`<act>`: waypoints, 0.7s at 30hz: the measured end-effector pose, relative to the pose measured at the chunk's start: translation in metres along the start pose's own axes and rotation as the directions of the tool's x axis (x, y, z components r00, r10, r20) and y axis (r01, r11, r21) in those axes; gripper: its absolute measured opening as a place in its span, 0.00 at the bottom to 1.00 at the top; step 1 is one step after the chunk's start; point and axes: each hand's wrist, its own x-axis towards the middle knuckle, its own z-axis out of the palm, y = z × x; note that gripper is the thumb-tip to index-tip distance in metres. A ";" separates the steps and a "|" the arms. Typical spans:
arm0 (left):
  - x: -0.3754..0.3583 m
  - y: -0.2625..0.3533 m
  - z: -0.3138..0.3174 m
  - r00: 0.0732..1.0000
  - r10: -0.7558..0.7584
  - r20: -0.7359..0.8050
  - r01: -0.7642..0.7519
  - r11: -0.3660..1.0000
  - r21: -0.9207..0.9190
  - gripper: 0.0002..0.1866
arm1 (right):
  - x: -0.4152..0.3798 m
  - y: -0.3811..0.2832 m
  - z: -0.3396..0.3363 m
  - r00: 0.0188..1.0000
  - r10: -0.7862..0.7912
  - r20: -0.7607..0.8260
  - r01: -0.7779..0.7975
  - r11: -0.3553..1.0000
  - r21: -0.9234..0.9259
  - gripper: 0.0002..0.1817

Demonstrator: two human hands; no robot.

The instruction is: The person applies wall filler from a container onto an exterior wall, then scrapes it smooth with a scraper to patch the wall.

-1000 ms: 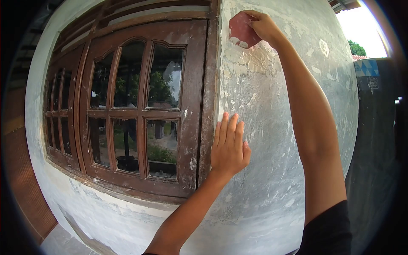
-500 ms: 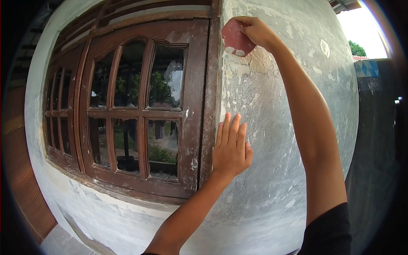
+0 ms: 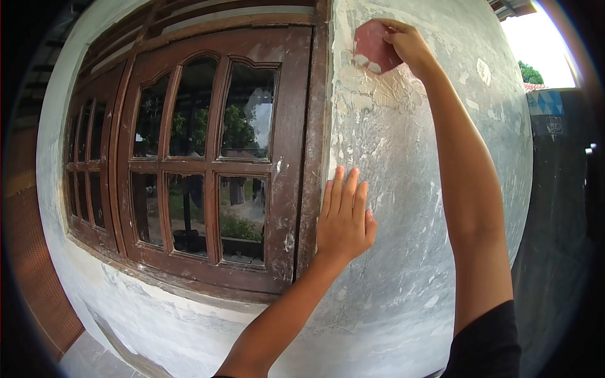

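Note:
High on the grey plastered wall [image 3: 403,264], my right hand [image 3: 408,45] pinches a flat reddish putty scraper [image 3: 377,47]. White filler clings to the scraper's lower edge. Just below it, a cream patch of rough putty [image 3: 384,88] shows ridges and streaks. My left hand [image 3: 343,217] lies flat against the wall beside the window frame, fingers stretched upward, holding nothing. Whether the scraper's edge presses on the wall is hard to make out.
A brown wooden window [image 3: 287,157] with several glass panes fills the left side, its frame [image 3: 309,170] close to my left hand. A dark panel [image 3: 554,201] stands beyond the wall's right edge. Roof eaves [image 3: 512,7] show at the top right.
My right hand has moved the scraper to the right and slightly up, away from the window frame, baring more wall there. My left hand stays nearly in place.

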 end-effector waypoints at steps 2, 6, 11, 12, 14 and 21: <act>0.002 0.000 0.001 1.000 0.002 -0.010 -0.002 1.000 -0.005 0.28 | -0.004 -0.002 -0.001 0.991 0.003 0.134 0.006 0.998 -0.063 0.23; 0.001 0.001 0.000 1.000 0.003 0.000 -0.003 1.000 0.006 0.28 | 0.004 0.005 -0.002 0.999 -0.027 0.024 0.029 0.996 -0.089 0.22; 0.001 0.000 0.000 1.000 -0.006 -0.001 0.006 1.000 -0.002 0.28 | 0.007 0.004 -0.010 0.999 -0.029 -0.018 0.029 0.999 0.018 0.22; 0.000 0.000 0.000 1.000 -0.004 0.002 0.004 1.000 0.007 0.28 | 0.007 0.007 -0.009 0.999 -0.013 0.048 0.017 0.997 -0.080 0.22; 0.001 0.001 0.000 1.000 -0.001 0.003 0.001 1.000 0.015 0.28 | 0.006 0.007 -0.011 0.994 0.007 0.110 0.013 0.984 -0.179 0.22; 0.001 0.001 0.000 1.000 -0.007 0.003 0.007 1.000 0.011 0.28 | -0.004 0.014 -0.015 0.998 0.000 0.070 0.002 1.000 -0.020 0.21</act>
